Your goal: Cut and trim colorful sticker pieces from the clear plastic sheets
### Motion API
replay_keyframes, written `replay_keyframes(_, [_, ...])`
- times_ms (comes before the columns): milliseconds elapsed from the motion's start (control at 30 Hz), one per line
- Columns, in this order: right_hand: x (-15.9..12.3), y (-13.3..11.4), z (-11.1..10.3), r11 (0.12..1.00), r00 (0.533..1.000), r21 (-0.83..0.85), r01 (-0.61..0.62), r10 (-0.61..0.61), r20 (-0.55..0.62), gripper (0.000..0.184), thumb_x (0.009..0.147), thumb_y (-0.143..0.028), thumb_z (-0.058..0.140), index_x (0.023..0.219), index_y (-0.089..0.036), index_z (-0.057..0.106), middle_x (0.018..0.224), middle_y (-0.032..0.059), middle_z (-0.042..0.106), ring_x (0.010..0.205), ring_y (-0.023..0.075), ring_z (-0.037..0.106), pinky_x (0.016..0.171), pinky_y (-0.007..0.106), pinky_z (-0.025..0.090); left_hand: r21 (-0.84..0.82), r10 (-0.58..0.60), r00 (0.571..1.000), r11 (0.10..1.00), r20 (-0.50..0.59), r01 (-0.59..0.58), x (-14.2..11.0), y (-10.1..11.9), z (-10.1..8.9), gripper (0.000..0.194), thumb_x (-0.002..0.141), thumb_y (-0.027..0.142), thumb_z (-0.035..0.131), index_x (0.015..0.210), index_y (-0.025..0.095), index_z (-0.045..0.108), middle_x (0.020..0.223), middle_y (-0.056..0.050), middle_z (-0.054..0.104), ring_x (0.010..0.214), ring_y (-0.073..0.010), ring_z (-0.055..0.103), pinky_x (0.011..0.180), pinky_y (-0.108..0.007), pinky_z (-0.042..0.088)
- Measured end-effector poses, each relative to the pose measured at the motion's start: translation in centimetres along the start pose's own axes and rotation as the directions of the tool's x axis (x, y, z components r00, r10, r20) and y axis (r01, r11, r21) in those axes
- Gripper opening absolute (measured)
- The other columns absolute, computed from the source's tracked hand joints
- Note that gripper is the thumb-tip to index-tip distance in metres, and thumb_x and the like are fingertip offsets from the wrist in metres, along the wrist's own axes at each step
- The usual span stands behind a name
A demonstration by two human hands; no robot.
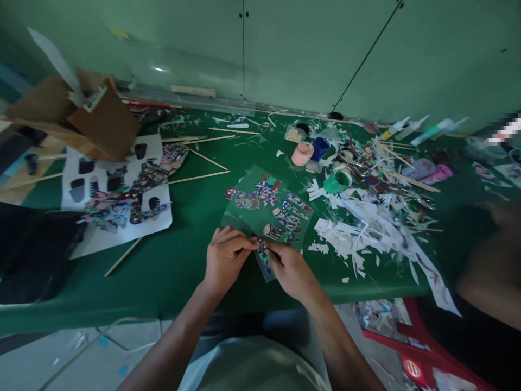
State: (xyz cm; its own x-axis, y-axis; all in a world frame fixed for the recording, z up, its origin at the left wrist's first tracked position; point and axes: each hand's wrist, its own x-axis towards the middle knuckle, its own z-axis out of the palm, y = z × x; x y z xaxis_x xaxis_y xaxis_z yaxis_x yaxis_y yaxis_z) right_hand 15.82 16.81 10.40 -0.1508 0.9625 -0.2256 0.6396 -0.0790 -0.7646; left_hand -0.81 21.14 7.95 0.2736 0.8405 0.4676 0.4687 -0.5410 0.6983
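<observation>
My left hand (226, 255) and my right hand (288, 267) meet near the front edge of a green table (191, 217). Both pinch a small patterned cut-out piece (264, 255), many-coloured, held between the fingertips. It sits over the near corner of a clear plastic sheet (244, 184) that carries several more patterned cut-outs (268, 203). The fingers of both hands are closed together on the piece.
A white paper sheet with black shapes and patterned pieces (118, 190) lies at left, beside a cardboard box (101, 117). Paint pots (303, 153), a green cup (337, 182), thin wooden sticks (199, 176) and white paper scraps (366, 222) clutter the right. Another person's arm (492, 271) shows at right.
</observation>
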Motion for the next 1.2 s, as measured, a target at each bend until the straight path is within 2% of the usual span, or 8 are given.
replay_keyframes(300, [0.4, -1.4, -0.3, 0.952, 0.994, -0.299, -0.067, 0.088, 0.057, 0.028, 0.095, -0.023, 0.042, 0.107, -0.027, 0.067, 0.101, 0.0039, 0.075, 0.094, 0.0198, 0.070, 0.073, 0.024, 0.044, 0.010, -0.034, 0.999, 0.999, -0.006, 0.034, 0.1, 0.1, -0.1, 0.016, 0.083, 0.024, 0.067, 0.067, 0.025, 0.071, 0.064, 0.004, 0.069, 0.062, -0.0130, 0.056, 0.064, -0.033, 0.035])
replay_keyframes(433, [0.2, -1.9, 0.3, 0.879, 0.992, -0.468, -0.088, 0.123, 0.043, 0.029, 0.094, -0.024, 0.041, 0.111, -0.027, 0.065, 0.090, 0.0049, 0.075, 0.080, 0.0204, 0.072, 0.063, 0.025, 0.042, -0.010, -0.058, 0.998, 0.998, -0.011, 0.058, 0.2, 0.1, -0.1, 0.015, 0.081, 0.020, 0.067, 0.067, 0.024, 0.071, 0.065, 0.003, 0.070, 0.063, -0.0135, 0.058, 0.064, -0.033, 0.037])
replay_keyframes(533, [0.0, -2.1, 0.6, 0.853, 0.992, -0.511, -0.105, 0.128, 0.010, 0.029, 0.094, -0.026, 0.042, 0.113, -0.030, 0.064, 0.084, 0.0043, 0.075, 0.075, 0.0212, 0.072, 0.059, 0.025, 0.041, -0.039, -0.084, 0.995, 0.996, -0.050, 0.082, 0.1, 0.1, 0.0, 0.014, 0.079, 0.019, 0.068, 0.065, 0.022, 0.069, 0.065, 0.002, 0.070, 0.063, -0.0136, 0.059, 0.065, -0.033, 0.038])
replay_keyframes(700, [-0.3, -2.0, 1.0, 0.866, 0.991, -0.481, -0.135, 0.123, -0.057, 0.035, 0.093, -0.030, 0.045, 0.124, -0.036, 0.059, 0.085, 0.0024, 0.076, 0.074, 0.0218, 0.072, 0.059, 0.026, 0.044, -0.061, -0.171, 0.976, 0.985, -0.137, 0.163, -0.1, 0.0, 0.1, 0.014, 0.078, 0.020, 0.069, 0.064, 0.021, 0.066, 0.067, 0.002, 0.070, 0.065, -0.0133, 0.061, 0.067, -0.031, 0.042])
replay_keyframes(833, [-0.4, -1.7, 1.2, 0.904, 0.987, -0.397, -0.157, 0.124, -0.106, 0.037, 0.096, -0.036, 0.040, 0.130, -0.038, 0.055, 0.095, 0.0020, 0.076, 0.080, 0.0210, 0.072, 0.065, 0.027, 0.048, -0.165, -0.436, 0.872, 0.898, -0.223, 0.408, 0.2, 0.0, -0.2, 0.011, 0.077, 0.028, 0.070, 0.076, 0.018, 0.067, 0.072, 0.000, 0.070, 0.068, -0.0135, 0.064, 0.065, -0.026, 0.048])
replay_keyframes(900, [-0.3, -1.7, 1.3, 0.932, 0.986, -0.326, -0.158, 0.130, -0.106, 0.036, 0.097, -0.034, 0.040, 0.129, -0.034, 0.057, 0.099, 0.0025, 0.075, 0.086, 0.0204, 0.071, 0.071, 0.027, 0.049, -0.204, -0.500, 0.839, 0.863, -0.213, 0.462, 0.5, -0.1, -0.4, 0.015, 0.076, 0.031, 0.071, 0.079, 0.016, 0.068, 0.073, -0.001, 0.070, 0.067, -0.0137, 0.065, 0.062, -0.024, 0.049])
replay_keyframes(1067, [0.2, -1.9, 1.5, 0.978, 0.987, -0.142, -0.154, 0.146, -0.066, 0.031, 0.095, -0.029, 0.043, 0.119, -0.024, 0.063, 0.104, 0.0047, 0.074, 0.097, 0.0200, 0.069, 0.081, 0.027, 0.047, -0.175, -0.476, 0.871, 0.875, -0.126, 0.452, 0.8, -0.1, -0.5, 0.014, 0.077, 0.031, 0.070, 0.077, 0.016, 0.068, 0.073, -0.001, 0.069, 0.071, -0.0146, 0.066, 0.065, -0.025, 0.050])
replay_keyframes(1200, [0.6, -2.0, 1.3, 0.982, 0.992, -0.138, -0.129, 0.128, -0.018, 0.028, 0.096, -0.029, 0.042, 0.112, -0.025, 0.065, 0.101, 0.0039, 0.074, 0.094, 0.0199, 0.069, 0.077, 0.026, 0.045, -0.147, -0.534, 0.837, 0.844, -0.121, 0.517, 0.7, -0.1, -0.3, 0.018, 0.075, 0.033, 0.072, 0.070, 0.017, 0.065, 0.069, 0.000, 0.069, 0.068, -0.0144, 0.065, 0.064, -0.025, 0.049])
